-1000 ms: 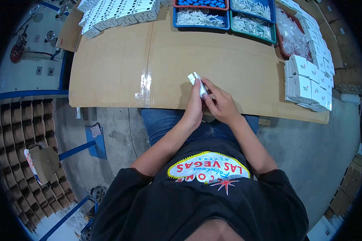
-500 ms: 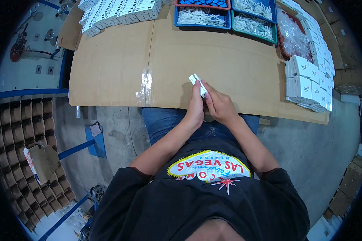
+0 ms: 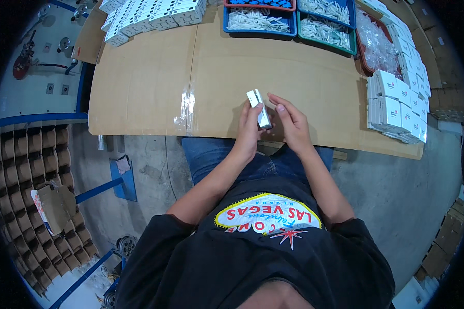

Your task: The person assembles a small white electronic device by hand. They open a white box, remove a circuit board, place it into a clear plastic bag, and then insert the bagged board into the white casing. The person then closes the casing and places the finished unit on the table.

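Note:
Near the table's front edge, my left hand is closed round a small, narrow white box. One end of the box points away from me and looks open, with a flap beside a thin gap; what is inside I cannot make out. My right hand is just right of the box, its fingers stretched out and holding nothing. A sliver of space shows between its fingertips and the box. Both hands are above the brown cardboard that covers the table.
White boxes in rows stand at the far left. At the far side are a blue tray of small white sticks, a green tray of the same and a reddish tray of clear plastic. Stacked flat white cartons line the right edge.
My right hand has come off the white box and moved to the right, its fingers opening out. The box now stays in my left hand alone, turned slightly more upright.

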`<state>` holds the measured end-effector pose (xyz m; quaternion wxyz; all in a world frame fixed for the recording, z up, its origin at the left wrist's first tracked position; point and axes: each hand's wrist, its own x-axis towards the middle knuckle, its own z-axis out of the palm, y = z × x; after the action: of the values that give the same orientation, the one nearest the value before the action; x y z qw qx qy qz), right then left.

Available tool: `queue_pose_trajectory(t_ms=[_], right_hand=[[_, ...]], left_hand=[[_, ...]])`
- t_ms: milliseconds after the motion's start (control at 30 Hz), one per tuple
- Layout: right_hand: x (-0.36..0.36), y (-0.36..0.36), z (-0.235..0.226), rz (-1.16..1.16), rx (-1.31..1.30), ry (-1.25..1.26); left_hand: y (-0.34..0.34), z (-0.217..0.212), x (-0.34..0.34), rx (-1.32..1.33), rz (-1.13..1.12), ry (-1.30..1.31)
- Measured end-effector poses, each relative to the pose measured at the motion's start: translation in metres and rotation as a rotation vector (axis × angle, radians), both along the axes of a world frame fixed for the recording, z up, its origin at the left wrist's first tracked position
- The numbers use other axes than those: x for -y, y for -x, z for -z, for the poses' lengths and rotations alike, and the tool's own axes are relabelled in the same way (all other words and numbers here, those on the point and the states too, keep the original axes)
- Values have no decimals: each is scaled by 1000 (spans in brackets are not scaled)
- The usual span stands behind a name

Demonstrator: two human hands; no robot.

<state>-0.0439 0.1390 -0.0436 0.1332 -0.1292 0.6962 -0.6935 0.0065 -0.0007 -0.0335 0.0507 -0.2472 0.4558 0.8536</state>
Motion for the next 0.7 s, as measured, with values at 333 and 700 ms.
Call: queue_pose_trajectory(t_ms=[333,700], right_hand=[[-19,15,-33,-7,654,-39],[-25,13,-12,-119,17,-25]], left_hand=[[-2,-5,1,-482,264,731],[-3,16,0,-3,196,268]])
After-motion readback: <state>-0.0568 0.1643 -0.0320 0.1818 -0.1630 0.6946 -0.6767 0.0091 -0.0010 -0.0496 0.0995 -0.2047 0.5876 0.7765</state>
